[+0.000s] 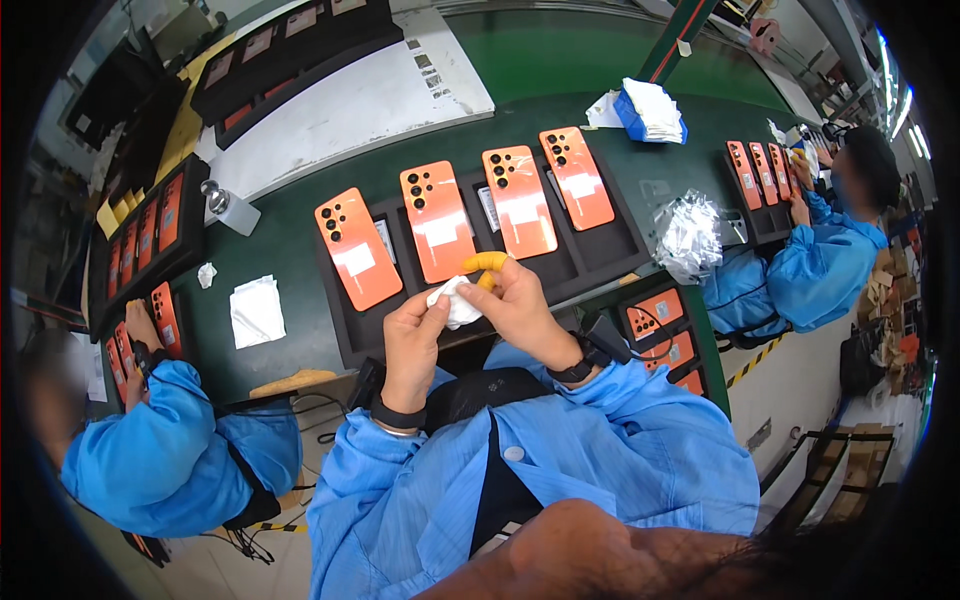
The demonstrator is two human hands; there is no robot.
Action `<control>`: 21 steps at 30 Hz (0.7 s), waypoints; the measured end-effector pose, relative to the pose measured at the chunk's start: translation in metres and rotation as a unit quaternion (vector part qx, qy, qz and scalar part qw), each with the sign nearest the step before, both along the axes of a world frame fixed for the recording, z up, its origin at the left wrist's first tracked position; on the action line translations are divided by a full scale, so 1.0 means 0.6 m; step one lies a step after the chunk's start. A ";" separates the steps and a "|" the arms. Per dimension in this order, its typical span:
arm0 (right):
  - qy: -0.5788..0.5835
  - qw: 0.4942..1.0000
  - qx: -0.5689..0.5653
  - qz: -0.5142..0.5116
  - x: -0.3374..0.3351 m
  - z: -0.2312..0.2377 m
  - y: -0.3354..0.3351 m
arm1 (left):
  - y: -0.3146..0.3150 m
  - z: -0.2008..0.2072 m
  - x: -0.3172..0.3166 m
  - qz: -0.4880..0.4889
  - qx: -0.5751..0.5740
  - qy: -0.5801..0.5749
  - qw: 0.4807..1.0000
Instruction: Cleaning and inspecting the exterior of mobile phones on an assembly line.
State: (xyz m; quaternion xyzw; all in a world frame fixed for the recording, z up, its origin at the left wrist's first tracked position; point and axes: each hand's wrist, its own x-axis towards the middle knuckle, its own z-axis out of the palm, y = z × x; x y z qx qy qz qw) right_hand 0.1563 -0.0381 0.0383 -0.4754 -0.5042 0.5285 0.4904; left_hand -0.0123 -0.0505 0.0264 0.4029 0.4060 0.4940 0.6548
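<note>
Between my two hands, in front of my chest, is a small white wipe point(458, 303). My left hand point(413, 335) pinches one side of it. My right hand point(525, 312) grips the other side, with yellow finger cots point(486, 264) on some of its fingers. Just beyond my hands, a black foam tray point(590, 255) holds several orange phones, backs up, with dark camera lenses and a white label on each. The phone point(438, 215) second from the left and the phone point(520, 205) beside it lie nearest my fingers.
On the green bench, a folded white cloth point(258, 312) and a pump bottle point(232, 210) stand left. At right are a clear plastic bag point(688, 238) and a blue box of wipes point(650, 112). Co-workers in blue sit on both sides, with phone trays. Another phone tray point(700, 345) is below the bench edge.
</note>
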 end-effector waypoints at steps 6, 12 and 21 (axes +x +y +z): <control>-0.067 0.997 0.025 0.026 0.012 -0.030 0.014 | -0.002 0.013 0.011 0.038 0.056 0.022 0.997; -0.003 1.000 0.004 0.027 -0.001 -0.025 0.007 | 0.000 0.013 0.018 0.050 0.088 0.071 0.992; -0.337 0.872 0.344 -0.085 0.005 -0.002 0.011 | 0.008 -0.003 0.030 0.052 0.121 0.139 0.981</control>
